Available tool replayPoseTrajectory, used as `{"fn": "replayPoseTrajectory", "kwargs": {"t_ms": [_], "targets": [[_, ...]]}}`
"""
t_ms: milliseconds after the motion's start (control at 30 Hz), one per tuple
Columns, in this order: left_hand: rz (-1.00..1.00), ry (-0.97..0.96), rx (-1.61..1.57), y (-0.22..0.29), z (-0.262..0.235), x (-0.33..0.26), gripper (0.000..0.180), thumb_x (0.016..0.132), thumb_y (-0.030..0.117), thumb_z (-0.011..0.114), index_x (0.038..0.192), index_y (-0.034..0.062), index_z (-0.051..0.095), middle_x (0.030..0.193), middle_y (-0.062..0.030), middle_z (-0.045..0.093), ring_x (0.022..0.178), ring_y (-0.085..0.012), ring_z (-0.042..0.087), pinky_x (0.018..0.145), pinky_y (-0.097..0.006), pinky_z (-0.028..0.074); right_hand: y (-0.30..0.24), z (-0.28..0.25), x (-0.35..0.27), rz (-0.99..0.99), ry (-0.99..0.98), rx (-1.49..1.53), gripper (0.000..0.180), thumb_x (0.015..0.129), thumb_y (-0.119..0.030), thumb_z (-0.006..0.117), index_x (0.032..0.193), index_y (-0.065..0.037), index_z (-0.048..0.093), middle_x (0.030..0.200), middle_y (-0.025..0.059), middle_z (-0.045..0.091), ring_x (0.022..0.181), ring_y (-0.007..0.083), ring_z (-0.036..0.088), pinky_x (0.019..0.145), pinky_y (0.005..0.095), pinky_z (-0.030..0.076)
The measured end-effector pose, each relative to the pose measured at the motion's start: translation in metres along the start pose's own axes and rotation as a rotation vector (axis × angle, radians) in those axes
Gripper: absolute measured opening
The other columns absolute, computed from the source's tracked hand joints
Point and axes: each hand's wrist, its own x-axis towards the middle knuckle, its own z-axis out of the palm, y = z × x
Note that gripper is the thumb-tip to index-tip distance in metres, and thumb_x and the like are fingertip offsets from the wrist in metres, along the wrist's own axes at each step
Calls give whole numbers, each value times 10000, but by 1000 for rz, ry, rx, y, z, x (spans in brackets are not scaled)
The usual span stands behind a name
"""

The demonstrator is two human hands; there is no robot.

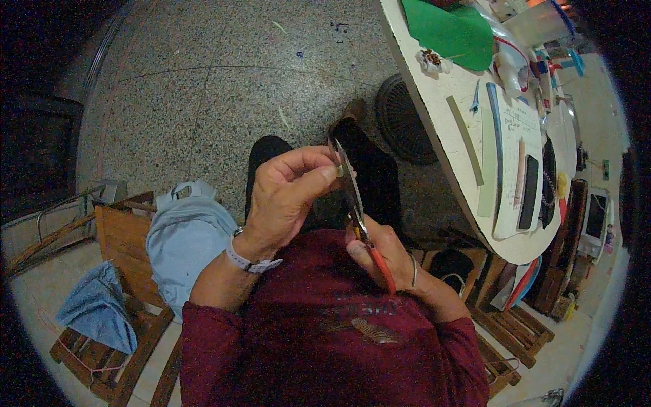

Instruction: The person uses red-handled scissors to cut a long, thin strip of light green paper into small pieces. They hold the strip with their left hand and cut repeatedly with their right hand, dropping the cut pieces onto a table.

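My right hand [380, 249] grips red-handled scissors [354, 197], whose long blades point up and away over my lap. My left hand [288, 190] pinches a small pale piece [338, 172] between thumb and fingers, right at the blades. A pale wristband sits on my left wrist and a thin bracelet on my right. I wear a dark red shirt and dark trousers.
A white table [444, 129] at the right carries green paper [451, 30], paper strips, a notebook, a dark phone [529, 192] and small supplies. A wooden chair [122, 244] at the left holds a light blue backpack [184, 241] and a blue cloth. Speckled floor lies ahead, with a dark round fan-like object [405, 119].
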Motion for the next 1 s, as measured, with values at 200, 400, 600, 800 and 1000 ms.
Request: {"fn": "replayPoseTrajectory", "kwargs": {"t_ms": [200, 400, 600, 800, 1000], "targets": [[-43, 11, -51, 0, 2, -1, 137, 862, 20, 575, 985, -40, 569, 1043, -139, 587, 982, -259, 616, 899, -442, 519, 0, 1, 0, -7, 27, -8, 278, 865, -262, 603, 891, -18, 472, 679, 153, 566, 620, 318, 605, 579, 399, 467], [59, 10, 76, -6, 6, -2, 72, 870, 7, 561, 930, -29, 577, 1044, -125, 556, 984, -244, 606, 907, -455, 514, 2, 1, -1, 12, 16, -28, 274, 865, -247, 605, 904, -19, 457, 684, 159, 562, 629, 323, 603, 585, 404, 465], [92, -17, 20, -6, 7, -3, 85, 845, -6, 596, 909, -42, 639, 1052, -99, 596, 959, -158, 579, 884, -287, 462, 4, 2, 1, -9, 28, -44, 276, 867, -248, 606, 913, -28, 446, 684, 164, 557, 630, 327, 598, 583, 411, 461], [72, -26, -5, -5, 6, -2, 81, 848, -7, 591, 903, -45, 637, 1048, -103, 595, 958, -165, 583, 886, -295, 465, 3, 2, 1, -25, 23, -23, 263, 864, -236, 608, 903, -27, 453, 684, 160, 560, 628, 334, 596, 580, 409, 461], [49, -24, -20, -2, 7, -2, 83, 849, -11, 588, 911, -45, 631, 1047, -105, 599, 947, -167, 594, 874, -298, 479, 1, 2, 1, -30, 34, -14, 267, 866, -241, 608, 886, -21, 458, 687, 163, 563, 630, 333, 596, 583, 407, 463]]}}
